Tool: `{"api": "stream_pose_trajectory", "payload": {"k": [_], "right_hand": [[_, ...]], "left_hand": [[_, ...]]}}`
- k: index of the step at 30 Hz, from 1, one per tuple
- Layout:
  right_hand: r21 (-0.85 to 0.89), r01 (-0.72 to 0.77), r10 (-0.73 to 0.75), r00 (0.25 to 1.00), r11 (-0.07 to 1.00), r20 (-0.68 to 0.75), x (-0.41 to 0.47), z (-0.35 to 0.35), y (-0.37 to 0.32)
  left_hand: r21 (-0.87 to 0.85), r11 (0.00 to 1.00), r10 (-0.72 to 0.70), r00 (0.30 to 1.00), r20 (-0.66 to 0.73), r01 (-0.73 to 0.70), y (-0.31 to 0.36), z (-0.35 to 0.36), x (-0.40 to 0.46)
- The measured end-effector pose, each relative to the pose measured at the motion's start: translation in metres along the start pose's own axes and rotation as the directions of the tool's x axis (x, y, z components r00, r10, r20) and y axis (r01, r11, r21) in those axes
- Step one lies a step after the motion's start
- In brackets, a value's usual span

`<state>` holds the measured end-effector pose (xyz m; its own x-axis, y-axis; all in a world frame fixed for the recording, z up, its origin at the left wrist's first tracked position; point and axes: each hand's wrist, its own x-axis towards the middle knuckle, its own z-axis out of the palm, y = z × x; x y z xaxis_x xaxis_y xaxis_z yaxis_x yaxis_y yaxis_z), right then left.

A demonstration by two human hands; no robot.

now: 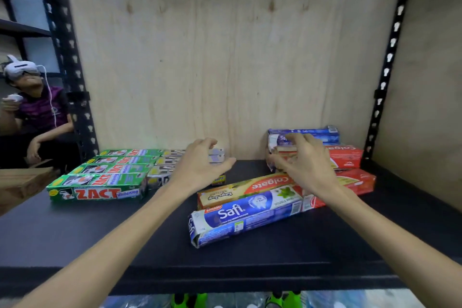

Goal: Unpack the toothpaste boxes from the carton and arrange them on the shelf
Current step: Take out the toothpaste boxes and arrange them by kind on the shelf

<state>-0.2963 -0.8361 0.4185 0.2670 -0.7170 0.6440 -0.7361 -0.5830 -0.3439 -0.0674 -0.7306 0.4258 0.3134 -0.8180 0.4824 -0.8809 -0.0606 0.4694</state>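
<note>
Lying nearest at the front of the black shelf (75,237) is a blue Safi box (246,216), angled, with a Colgate box (250,189) touching it just behind. Both forearms are reaching in over the shelf edge. The left hand (200,166) is hovering with fingers loosely spread — apart and holding nothing — over a row of grey boxes (162,170). The right hand (303,160) is curling its fingers onto the stack of boxes (280,151) at the back right; whether it is actually gripping one I cannot tell. Red Colgate boxes (347,157) are lying beside that stack. 4 green Zact boxes (100,186) are sitting side by side on the left. A seated person wearing a headset (21,70) is showing beyond the black upright.
</note>
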Motion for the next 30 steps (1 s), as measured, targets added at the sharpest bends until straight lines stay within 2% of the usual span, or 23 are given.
{"api": "stream_pose_trajectory", "payload": {"k": [4, 6, 8, 10, 15, 19, 25, 30], "right_hand": [[-0.199, -0.257, 0.243, 0.966, 0.946, -0.093, 0.002, -0.029, 0.061], [-0.25, -0.375, 0.373, 0.926, 0.893, -0.057, 0.002, -0.04, 0.087], [-0.247, -0.426, 0.447, 0.894, 0.871, 0.037, 0.002, -0.047, 0.101], [-0.189, -0.418, 0.437, 0.896, 0.889, 0.074, 0.002, -0.05, 0.106], [0.002, -0.358, 0.358, 0.933, 0.934, 0.039, -0.01, -0.055, 0.109], [0.08, -0.312, 0.314, 0.949, 0.947, -0.02, -0.03, -0.073, 0.108], [0.212, -0.294, 0.324, 0.937, 0.932, -0.127, -0.086, -0.11, 0.111], [0.23, -0.32, 0.345, 0.935, 0.919, -0.079, -0.133, -0.122, 0.126]], "left_hand": [[0.006, 0.998, 0.06, 0.991, 0.124, -0.062, 0.05, 0.033, 0.016], [-0.035, 0.998, 0.05, 0.981, 0.19, -0.044, 0.078, 0.046, 0.022], [-0.064, 0.998, 0.032, 0.969, 0.244, -0.017, 0.102, 0.058, 0.026], [-0.082, 0.997, 0.006, 0.969, 0.245, 0.015, 0.12, 0.068, 0.026], [-0.261, 0.961, -0.045, 0.98, 0.193, 0.096, 0.135, 0.078, 0.014], [-0.389, 0.92, -0.028, 0.997, 0.074, 0.055, 0.141, 0.071, -0.011], [-0.4, 0.915, -0.023, 0.983, -0.182, -0.053, 0.154, 0.065, -0.078], [-0.355, 0.932, 0.012, 0.988, -0.155, -0.067, 0.159, 0.078, -0.127]]}}
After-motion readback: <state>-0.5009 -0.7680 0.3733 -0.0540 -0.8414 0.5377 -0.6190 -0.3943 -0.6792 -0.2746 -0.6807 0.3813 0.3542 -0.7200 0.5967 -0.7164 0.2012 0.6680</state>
